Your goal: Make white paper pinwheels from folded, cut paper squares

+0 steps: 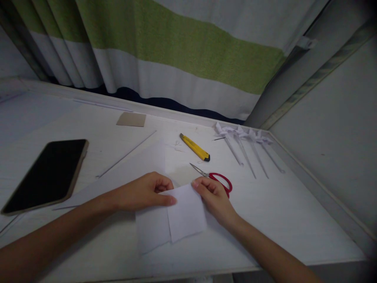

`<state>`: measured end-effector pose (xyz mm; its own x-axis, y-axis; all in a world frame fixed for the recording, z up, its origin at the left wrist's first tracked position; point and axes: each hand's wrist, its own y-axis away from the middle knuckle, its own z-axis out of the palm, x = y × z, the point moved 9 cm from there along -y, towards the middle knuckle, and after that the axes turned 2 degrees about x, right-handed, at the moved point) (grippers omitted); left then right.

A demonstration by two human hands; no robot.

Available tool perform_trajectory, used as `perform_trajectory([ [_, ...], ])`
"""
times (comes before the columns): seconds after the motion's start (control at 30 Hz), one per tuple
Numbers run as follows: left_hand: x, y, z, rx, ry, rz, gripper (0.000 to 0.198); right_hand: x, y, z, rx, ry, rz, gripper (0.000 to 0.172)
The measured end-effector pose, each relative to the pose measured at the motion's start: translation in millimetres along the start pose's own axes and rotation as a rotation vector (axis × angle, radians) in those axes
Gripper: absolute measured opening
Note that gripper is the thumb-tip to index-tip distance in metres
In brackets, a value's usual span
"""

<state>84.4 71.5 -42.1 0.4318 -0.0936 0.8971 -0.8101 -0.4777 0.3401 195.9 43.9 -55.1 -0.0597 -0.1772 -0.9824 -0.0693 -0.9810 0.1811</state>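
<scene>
A piece of white paper is held up between both hands, folded over so that one layer overlaps another, with slightly rough lower edges. My left hand pinches its upper left part, thumb lying on top. At the upper right corner, my right hand grips the paper between thumb and fingers. Just beyond the right hand lie scissors with red handles, partly covered by that hand. Farther back rests a yellow utility knife. A larger white sheet lies flat behind the left forearm.
A dark-screened tablet lies at the left. Several white paper pinwheels on paper sticks line the back right. A brown cardboard piece and a thin rolled paper stick lie toward the back. A green-and-white curtain hangs behind the table.
</scene>
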Motion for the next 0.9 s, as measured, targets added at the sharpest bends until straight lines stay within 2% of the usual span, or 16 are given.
perform_trajectory([
  [0.13,2.3,1.4,2.4,-0.021,0.023,0.009,0.026,-2.4,-1.5,-3.4,0.024,0.022,-0.026,0.026],
  [0.4,-2.0,2.5,0.7,-0.015,0.06,-0.069,0.024,-3.6,0.0,-4.1,0.04,0.026,-0.011,0.027],
  [0.6,1.1,1.4,-9.6,0.042,-0.051,-0.03,0.027,1.5,-0.2,3.5,-0.069,0.044,0.055,0.031],
  [0.77,-0.4,2.1,-9.1,0.011,-0.054,-0.033,0.03,0.8,0.5,4.3,-0.074,0.046,0.047,0.032],
  [0.9,-0.6,2.6,-13.5,0.045,-0.082,-0.039,0.029,4.0,0.5,6.3,-0.096,0.09,0.076,0.037],
])
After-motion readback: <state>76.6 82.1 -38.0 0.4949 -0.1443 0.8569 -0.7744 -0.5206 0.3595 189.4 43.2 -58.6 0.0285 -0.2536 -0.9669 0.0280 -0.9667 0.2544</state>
